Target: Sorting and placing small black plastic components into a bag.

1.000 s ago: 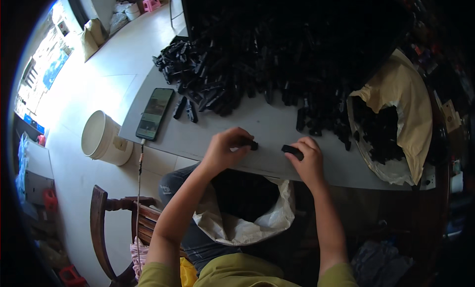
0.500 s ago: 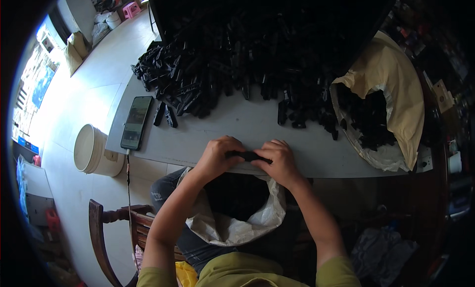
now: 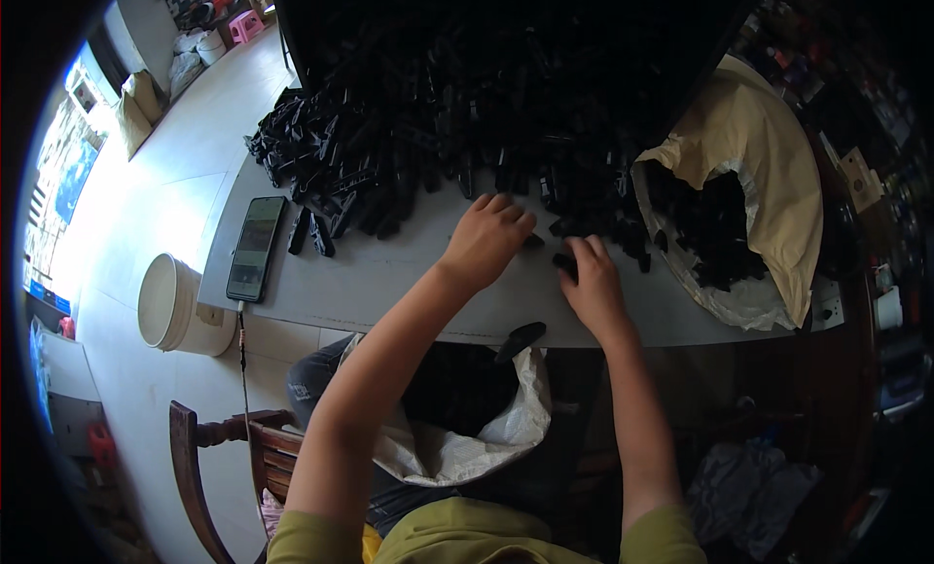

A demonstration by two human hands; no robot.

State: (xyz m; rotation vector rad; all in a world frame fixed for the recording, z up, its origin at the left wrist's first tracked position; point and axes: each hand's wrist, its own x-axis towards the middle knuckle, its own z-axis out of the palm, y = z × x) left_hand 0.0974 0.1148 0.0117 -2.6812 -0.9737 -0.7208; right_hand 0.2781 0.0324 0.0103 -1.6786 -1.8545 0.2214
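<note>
Now, with the grey table (image 3: 389, 280) bare between its near edge and the black heap (image 3: 370, 150), the left hand (image 3: 489, 235) curls beside the heap, grip unclear, the right hand (image 3: 595, 277) pinches a dark block (image 3: 563, 262), and the hands, together half a second ago, are apart, a loose black piece (image 3: 521, 341) tilting at the white sack (image 3: 506, 433).

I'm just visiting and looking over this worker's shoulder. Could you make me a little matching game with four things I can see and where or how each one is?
Column one
1. phone
2. white bucket
3. white sack
4. right hand

Column two
A. standing on the floor
B. pinching a black piece
C. lying near the left end of the table
D. gaping open at the table's near edge

Pairs: 1-C, 2-A, 3-D, 4-B
</note>
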